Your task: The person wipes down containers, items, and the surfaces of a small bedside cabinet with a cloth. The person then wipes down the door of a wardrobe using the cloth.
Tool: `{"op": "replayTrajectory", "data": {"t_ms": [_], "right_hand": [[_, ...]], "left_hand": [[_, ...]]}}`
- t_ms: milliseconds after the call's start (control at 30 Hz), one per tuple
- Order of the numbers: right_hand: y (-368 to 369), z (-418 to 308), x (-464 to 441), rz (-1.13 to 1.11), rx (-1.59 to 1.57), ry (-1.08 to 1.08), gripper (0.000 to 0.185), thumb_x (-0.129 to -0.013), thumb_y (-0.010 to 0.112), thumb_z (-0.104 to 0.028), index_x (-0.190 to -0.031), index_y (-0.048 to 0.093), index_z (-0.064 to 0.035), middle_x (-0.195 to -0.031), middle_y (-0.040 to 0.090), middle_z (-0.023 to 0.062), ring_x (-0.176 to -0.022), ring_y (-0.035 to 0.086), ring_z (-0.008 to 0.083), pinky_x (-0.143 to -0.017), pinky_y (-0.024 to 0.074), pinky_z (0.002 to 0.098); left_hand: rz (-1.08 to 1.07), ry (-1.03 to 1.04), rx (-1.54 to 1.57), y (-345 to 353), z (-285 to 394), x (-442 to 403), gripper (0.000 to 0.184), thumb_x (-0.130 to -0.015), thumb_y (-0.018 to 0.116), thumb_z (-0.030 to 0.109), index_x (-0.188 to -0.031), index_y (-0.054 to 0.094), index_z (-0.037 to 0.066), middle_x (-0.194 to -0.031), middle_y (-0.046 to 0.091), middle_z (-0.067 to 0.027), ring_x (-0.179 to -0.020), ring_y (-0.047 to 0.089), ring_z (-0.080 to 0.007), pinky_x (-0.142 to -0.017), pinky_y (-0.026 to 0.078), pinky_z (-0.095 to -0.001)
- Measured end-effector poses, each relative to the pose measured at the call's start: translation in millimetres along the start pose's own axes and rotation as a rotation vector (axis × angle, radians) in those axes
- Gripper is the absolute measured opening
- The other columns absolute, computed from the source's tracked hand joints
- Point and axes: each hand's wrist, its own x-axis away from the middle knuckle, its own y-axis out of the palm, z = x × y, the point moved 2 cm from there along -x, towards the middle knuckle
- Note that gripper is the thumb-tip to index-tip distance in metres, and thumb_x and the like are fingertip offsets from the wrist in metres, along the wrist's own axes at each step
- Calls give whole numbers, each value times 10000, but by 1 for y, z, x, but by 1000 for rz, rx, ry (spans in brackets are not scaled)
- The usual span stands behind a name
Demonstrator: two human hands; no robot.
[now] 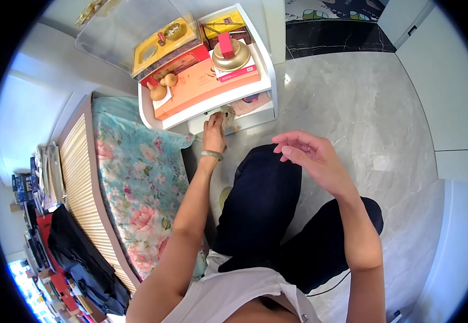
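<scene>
My left hand (214, 135), with a pale bangle (211, 155) at the wrist, reaches to the front of a white nightstand's open drawer (258, 117). Its fingers are together and bent at the drawer's edge. Right against them is a small fuzzy beige thing (227, 114) with dark spots; its kind is unclear, and the fingers partly hide the grip. Inside the drawer lies something pinkish (255, 105) with a dark patch. My right hand (306, 153) hovers above my knee, holding nothing, its fingers loosely bent and apart.
On the nightstand (270, 70) sit an orange box (191, 89), small gourds (157, 92), a brass bowl (233, 60) with a red block (225, 46), and a yellow-topped display box (164, 46). A flowered bed (142, 177) stands at left. Grey tiles (374, 118) cover the floor.
</scene>
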Motion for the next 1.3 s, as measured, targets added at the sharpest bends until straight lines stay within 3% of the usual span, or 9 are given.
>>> {"op": "replayTrajectory", "data": {"t_ms": [200,267,433,600,667,800,867,1000,1300], "right_hand": [[-1,2,-3,16,8,2,272,-956,597,-178,-1173,644,-21,-1025,676,57,-941,617,120,-855,470,261],[-4,-2,-1,21,18,20,260,-959,589,-139,-1173,635,1,-1036,675,63,-980,630,124,-887,486,261],[-14,9,-4,102,22,0,275,-951,599,-214,-1156,662,-42,-985,685,45,-868,605,110,-792,453,260],[-13,33,-13,178,301,-72,367,-925,631,-182,-1275,602,-78,-1117,644,106,-980,594,176,-858,464,282],[-5,33,-15,260,517,-230,431,-907,649,-154,-1324,568,-85,-1162,621,134,-1022,585,208,-871,471,294],[-4,36,-25,148,238,-307,457,-865,642,-75,-1316,576,-100,-1142,625,122,-1024,584,186,-853,467,286],[-23,39,-24,358,151,-104,334,-874,619,-61,-1208,638,-59,-1017,665,76,-922,596,132,-808,469,265],[-39,22,-13,507,32,-170,235,-896,607,-71,-1117,671,-27,-935,676,28,-856,586,87,-772,463,241],[-39,11,-3,559,-11,-131,225,-915,613,-103,-1119,676,-30,-944,659,-5,-843,562,61,-755,450,226]], "left_hand": [[-101,124,223,-10,-13,-5,411,-745,501,-112,-1124,633,-28,-1213,606,-160,-1068,557,-403,-973,457,-421],[-495,236,249,0,-20,13,387,-755,507,-87,-1116,629,-20,-1171,618,-179,-1056,562,-417,-972,455,-422],[-230,-90,375,-32,9,16,295,-808,537,-13,-1100,581,-16,-1019,609,-251,-893,585,-452,-762,470,-450],[-392,-116,446,-69,69,1,354,-790,553,-24,-1139,601,16,-1066,626,-228,-932,615,-404,-812,486,-408],[-221,246,650,-89,113,-1,353,-804,592,-13,-1150,622,47,-1136,634,-164,-1021,618,-333,-870,488,-379],[-275,354,797,-109,163,-8,335,-833,621,14,-1163,639,64,-1179,618,-116,-1108,582,-284,-929,471,-359],[-228,134,782,-69,127,-19,307,-865,635,49,-1169,658,76,-1214,583,-133,-1125,553,-306,-941,458,-358],[51,202,223,-3,91,-24,335,-843,605,12,-1150,691,115,-1080,580,-126,-1008,553,-328,-896,471,-391],[-12,175,-11,21,37,-54,470,-788,532,-57,-1195,677,128,-1123,625,-169,-1024,594,-361,-920,486,-428]]}}
